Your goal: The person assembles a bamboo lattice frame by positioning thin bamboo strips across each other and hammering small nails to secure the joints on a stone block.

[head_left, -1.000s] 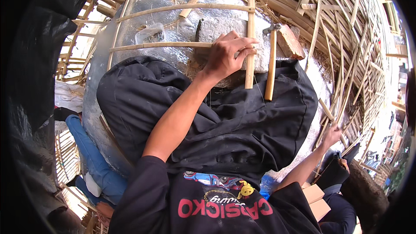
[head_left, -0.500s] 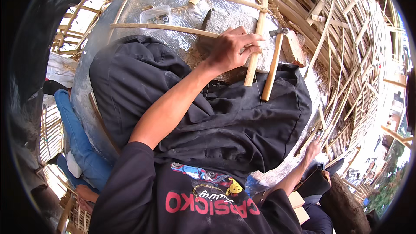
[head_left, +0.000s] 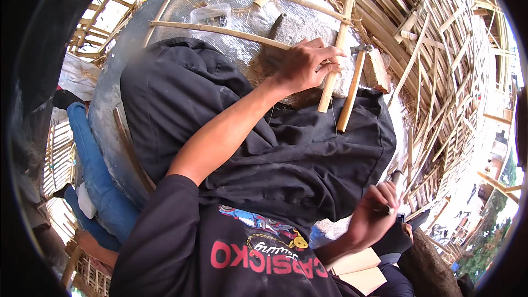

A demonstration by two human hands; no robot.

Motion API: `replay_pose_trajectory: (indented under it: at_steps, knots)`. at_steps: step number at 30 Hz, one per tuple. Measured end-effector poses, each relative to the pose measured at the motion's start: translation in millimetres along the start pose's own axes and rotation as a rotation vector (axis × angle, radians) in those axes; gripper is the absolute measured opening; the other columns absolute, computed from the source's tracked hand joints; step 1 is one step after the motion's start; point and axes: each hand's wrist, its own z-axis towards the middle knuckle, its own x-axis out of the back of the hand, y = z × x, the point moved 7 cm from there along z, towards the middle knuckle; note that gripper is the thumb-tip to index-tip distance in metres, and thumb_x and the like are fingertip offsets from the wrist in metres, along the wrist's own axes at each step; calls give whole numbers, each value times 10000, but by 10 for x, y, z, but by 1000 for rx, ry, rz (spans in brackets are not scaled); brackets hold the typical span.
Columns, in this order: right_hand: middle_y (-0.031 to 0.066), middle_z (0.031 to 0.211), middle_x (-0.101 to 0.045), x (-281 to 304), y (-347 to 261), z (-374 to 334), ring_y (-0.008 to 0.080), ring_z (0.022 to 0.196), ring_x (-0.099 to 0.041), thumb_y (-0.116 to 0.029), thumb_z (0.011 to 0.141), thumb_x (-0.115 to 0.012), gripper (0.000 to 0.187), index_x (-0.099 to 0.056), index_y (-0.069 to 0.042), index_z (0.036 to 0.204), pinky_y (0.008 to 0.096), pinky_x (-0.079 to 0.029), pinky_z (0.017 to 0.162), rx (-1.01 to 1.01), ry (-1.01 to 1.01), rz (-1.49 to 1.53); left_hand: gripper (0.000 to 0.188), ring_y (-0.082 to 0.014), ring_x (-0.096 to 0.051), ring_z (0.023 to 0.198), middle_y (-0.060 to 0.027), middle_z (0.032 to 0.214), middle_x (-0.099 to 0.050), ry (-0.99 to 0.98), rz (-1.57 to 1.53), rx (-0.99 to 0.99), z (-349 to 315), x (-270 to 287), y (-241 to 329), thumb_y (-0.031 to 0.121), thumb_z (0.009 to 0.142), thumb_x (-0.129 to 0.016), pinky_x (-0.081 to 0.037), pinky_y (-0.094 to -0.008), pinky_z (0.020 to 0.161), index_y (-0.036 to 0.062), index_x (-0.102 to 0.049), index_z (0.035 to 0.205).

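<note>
My left hand is closed at a corner of a bamboo frame, on the end of a crosswise bamboo slat. Its fingertips touch the upright bamboo strip. Under this joint lies a rough grey stone block. A hammer with a wooden handle leans beside the strip, its metal head at the block's right. Low on the right, my right hand is closed around a short slim tool with a dark end, its kind unclear.
A clear plastic box stands beyond the slat. Split bamboo is heaped along the right. A brick lies by the hammer. Another person's jeans-clad leg is at the left, and a log lies at lower right.
My right hand has come up from the bamboo heap toward my body, now with a short tool in it. My left hand stays at the joint. The whole view has shifted slightly.
</note>
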Motion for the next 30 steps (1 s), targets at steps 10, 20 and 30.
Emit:
replay_pose_trajectory:
  at_steps: [10, 20, 30]
  knots:
    - [-33, 673, -417, -370, 1327, -199, 106, 616, -407, -521, 1066, -415, 462, -510, -80, 961, 257, -334, 629, -220, 103, -307, 289, -232, -673, 851, 21, 828, -746, 2, -18, 12, 2, 16, -12, 182, 869, -750, -512, -383, 786, 115, -652, 1132]
    - [28, 747, -546, -378, 1780, -88, 60, 638, -495, -203, 1012, -630, 240, -526, -4, 1096, 254, -402, 557, 137, -352, -1653, 268, -199, -671, 810, 38, 800, -740, 13, -44, 30, 26, -13, -40, 235, 833, -779, -511, -375, 760, 149, -679, 1066]
    - [82, 805, -597, -430, 2768, -273, 234, 754, -625, -201, 792, -753, 431, -579, 29, 1113, 353, -497, 669, 546, -1296, -1926, 202, -221, -672, 759, -12, 802, -751, 28, -5, -5, 49, 4, -12, 130, 798, -803, -516, -350, 704, 110, -719, 981]
